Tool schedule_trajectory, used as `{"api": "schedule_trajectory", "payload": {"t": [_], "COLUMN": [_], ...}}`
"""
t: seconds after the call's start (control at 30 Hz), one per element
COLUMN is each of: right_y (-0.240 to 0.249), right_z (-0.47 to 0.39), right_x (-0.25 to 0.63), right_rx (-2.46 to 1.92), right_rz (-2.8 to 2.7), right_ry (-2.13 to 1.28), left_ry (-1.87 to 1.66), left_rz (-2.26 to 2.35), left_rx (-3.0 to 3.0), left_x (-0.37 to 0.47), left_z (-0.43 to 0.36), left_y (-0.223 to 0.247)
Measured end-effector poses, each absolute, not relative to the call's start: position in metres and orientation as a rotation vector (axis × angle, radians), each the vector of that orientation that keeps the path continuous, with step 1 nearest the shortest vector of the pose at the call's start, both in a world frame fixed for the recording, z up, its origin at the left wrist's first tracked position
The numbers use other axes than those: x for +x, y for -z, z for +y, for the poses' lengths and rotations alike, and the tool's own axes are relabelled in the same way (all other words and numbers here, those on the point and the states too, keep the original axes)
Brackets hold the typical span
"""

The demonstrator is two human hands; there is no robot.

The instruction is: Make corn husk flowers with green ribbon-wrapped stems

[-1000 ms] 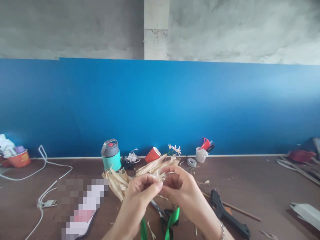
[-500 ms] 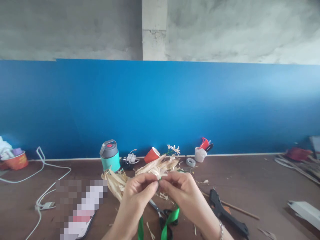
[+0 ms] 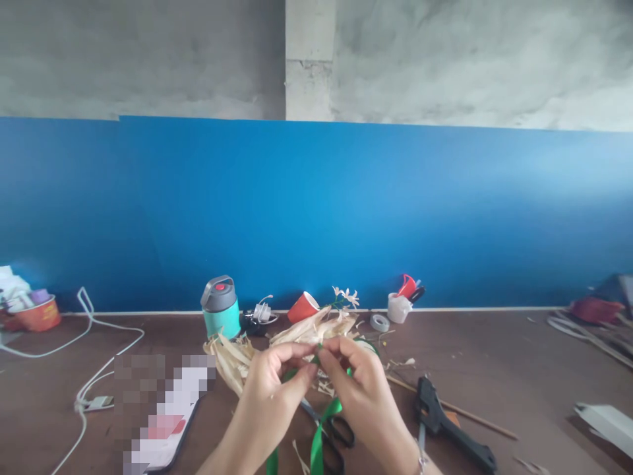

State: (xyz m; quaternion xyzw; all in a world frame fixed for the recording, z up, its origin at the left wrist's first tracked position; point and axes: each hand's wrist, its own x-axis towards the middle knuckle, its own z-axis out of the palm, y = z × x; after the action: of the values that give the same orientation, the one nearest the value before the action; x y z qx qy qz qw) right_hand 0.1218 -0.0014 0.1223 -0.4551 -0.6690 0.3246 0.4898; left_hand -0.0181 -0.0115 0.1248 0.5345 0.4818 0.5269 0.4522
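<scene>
My left hand (image 3: 277, 382) and my right hand (image 3: 359, 379) meet fingertip to fingertip over the middle of the table. Both pinch a green ribbon (image 3: 324, 425), whose ends hang down between and beside my wrists. Whatever small piece sits between the fingertips is mostly hidden. Behind my hands lie dried corn husks (image 3: 316, 328), with another bunch of pale husks (image 3: 230, 359) beside my left hand. Scissors (image 3: 339, 439) with black handles lie below, partly covered by the ribbon.
On the right rest a black glue gun (image 3: 448, 425) and a thin stick (image 3: 475, 417). Behind stand a turquoise jar (image 3: 221, 320), a tipped red cup (image 3: 302, 307), a tape roll (image 3: 380, 322) and a white cup (image 3: 398, 308). A phone (image 3: 173, 415) and white cable (image 3: 93, 373) are left.
The pale petal-like piece at my fingertips no longer shows; green ribbon is there instead. My hands have turned slightly, and the hanging ribbon has shifted left.
</scene>
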Motion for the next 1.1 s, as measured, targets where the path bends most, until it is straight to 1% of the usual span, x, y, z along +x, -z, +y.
{"api": "schedule_trajectory", "payload": {"t": [0.23,0.43,0.53,0.63,0.8,0.9,0.97,1.1], "right_y": [-0.122,-0.124,-0.124,-0.122,-0.118,-0.118,-0.12,-0.125], "right_z": [-0.001,0.004,0.005,0.003,-0.003,-0.004,-0.003,-0.003], "right_x": [0.123,0.128,0.129,0.127,0.121,0.119,0.119,0.12], "right_rx": [-1.065,-0.99,-0.959,-0.98,-1.089,-1.069,-1.049,-0.982], "right_rz": [-1.605,-1.414,-1.398,-1.505,-1.668,-1.658,-1.604,-1.383], "right_ry": [-0.755,-1.076,-1.147,-1.037,-0.582,-0.461,-0.539,-0.988], "left_ry": [-1.352,-1.416,-1.418,-1.425,-1.374,-1.424,-1.436,-1.462], "left_rz": [1.12,1.101,1.107,1.114,1.147,1.181,1.186,1.161], "left_rx": [1.225,1.076,1.078,1.114,1.176,1.172,1.169,1.157], "left_x": [-0.011,0.0,-0.001,-0.004,-0.006,-0.004,-0.002,0.002], "left_z": [-0.013,-0.016,-0.016,-0.016,-0.013,-0.014,-0.014,-0.016], "left_y": [-0.124,-0.124,-0.125,-0.125,-0.125,-0.123,-0.121,-0.118]}}
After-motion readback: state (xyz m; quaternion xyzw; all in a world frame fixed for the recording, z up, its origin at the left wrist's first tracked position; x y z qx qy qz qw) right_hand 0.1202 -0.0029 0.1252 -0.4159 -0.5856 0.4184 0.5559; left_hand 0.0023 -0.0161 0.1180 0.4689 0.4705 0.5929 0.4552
